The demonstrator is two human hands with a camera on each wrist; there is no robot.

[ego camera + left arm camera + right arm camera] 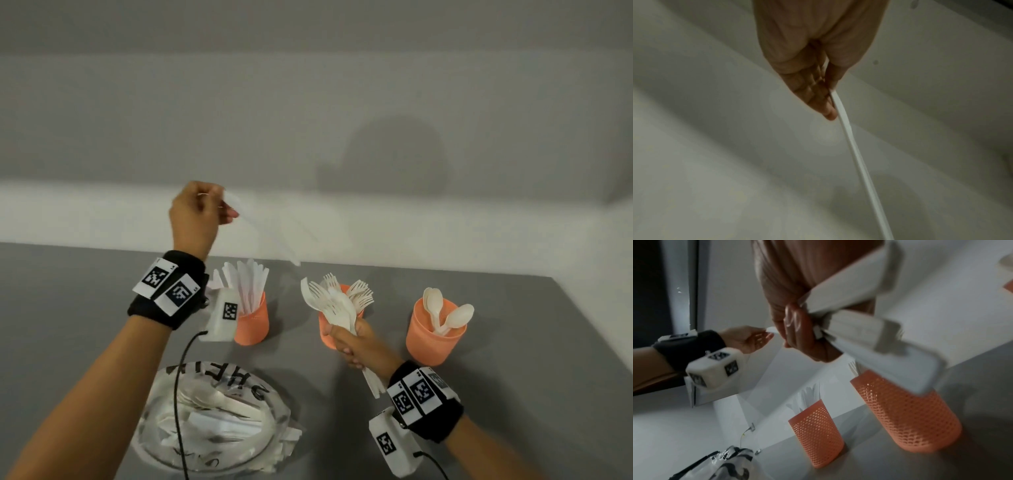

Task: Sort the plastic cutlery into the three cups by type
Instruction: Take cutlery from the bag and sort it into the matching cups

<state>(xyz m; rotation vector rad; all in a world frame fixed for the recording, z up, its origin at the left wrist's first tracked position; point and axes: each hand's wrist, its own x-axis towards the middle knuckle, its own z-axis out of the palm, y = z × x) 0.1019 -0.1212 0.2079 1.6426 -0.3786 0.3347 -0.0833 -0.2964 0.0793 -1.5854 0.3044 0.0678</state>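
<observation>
My left hand (205,212) is raised above the table and pinches one end of a long white cutlery piece (270,240). The piece hangs down to the right and is too blurred to tell its type. The left wrist view shows it edge-on (851,146) between thumb and fingers (818,91). My right hand (351,342) grips a bundle of white forks (334,301) by the handles, in front of the middle orange cup (325,334). The left cup (253,325) holds knives. Spoons stand in the right cup (433,337).
A clear printed plastic bag (212,421) with more white cutlery lies at the near left of the grey table (513,394). A white wall ledge (445,222) runs behind the cups. Cables trail from both wrist cameras.
</observation>
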